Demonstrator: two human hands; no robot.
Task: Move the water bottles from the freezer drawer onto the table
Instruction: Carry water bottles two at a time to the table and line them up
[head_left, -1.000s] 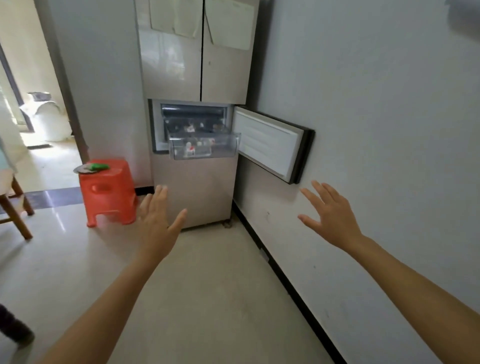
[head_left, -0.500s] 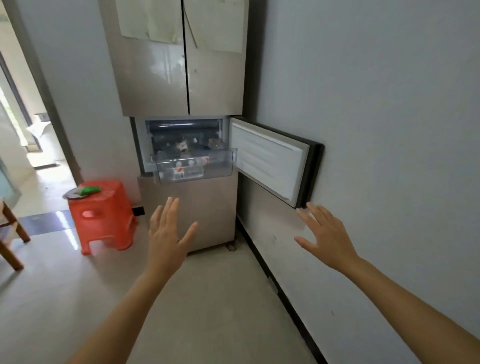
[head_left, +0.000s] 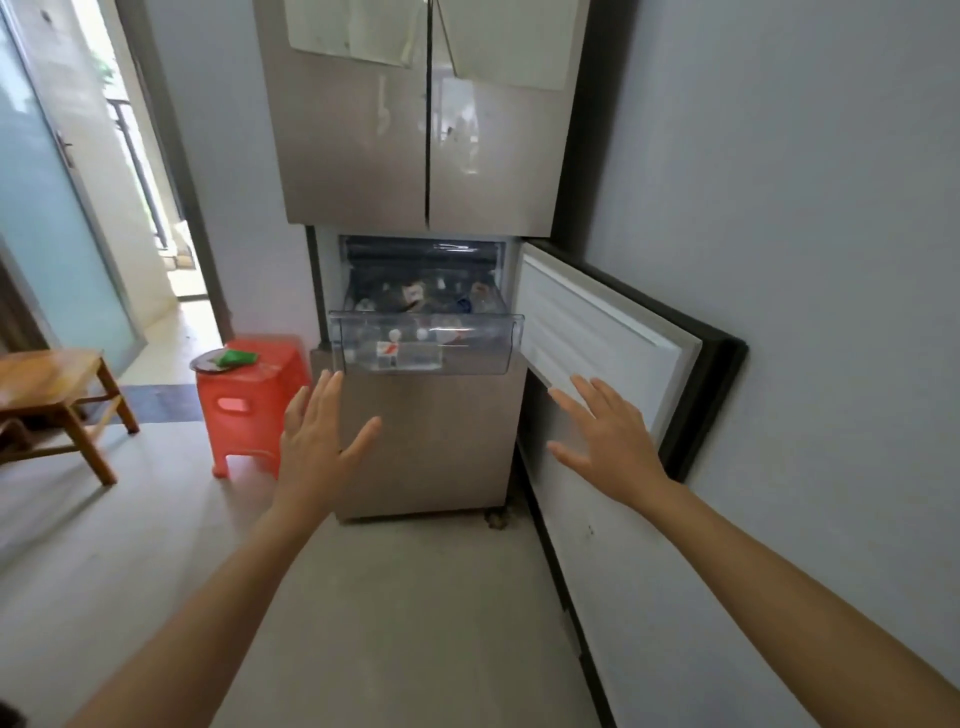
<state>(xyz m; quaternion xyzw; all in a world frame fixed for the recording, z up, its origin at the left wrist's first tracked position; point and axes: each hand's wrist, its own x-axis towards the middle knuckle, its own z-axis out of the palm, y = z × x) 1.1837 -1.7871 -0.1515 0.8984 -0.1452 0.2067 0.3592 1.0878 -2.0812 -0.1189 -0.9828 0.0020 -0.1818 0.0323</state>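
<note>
Centre of frame: freezer drawer (head_left: 493, 353), clear plastic, pulled out past the front of the fridge (head_left: 358, 156), front lip jutting over bare floor (head_left: 415, 597). Inside it, seen through the clear wall and from above: water bottles (head_left: 390, 349), lying jumbled, red-and-white labels showing; number not to be told.

Just below the drawer's left corner: left grip (head_left: 318, 441), flat and spread, fingers straight and pointing up, holding nothing, fingertips close under the drawer's lower edge yet apart from it.

Right of centre: right grip (head_left: 608, 441), likewise spread wide and empty, raised in front of the lower edge of the open freezer door (head_left: 597, 332); touching or not, cannot tell. Door swung out to the right, outer edge near the grey wall (head_left: 779, 260).

Left of the fridge, just beside it: red stool (head_left: 249, 400) carrying a plate (head_left: 200, 364). At the left edge: low wooden surface (head_left: 47, 374), well apart from the drawer, open floor between.
</note>
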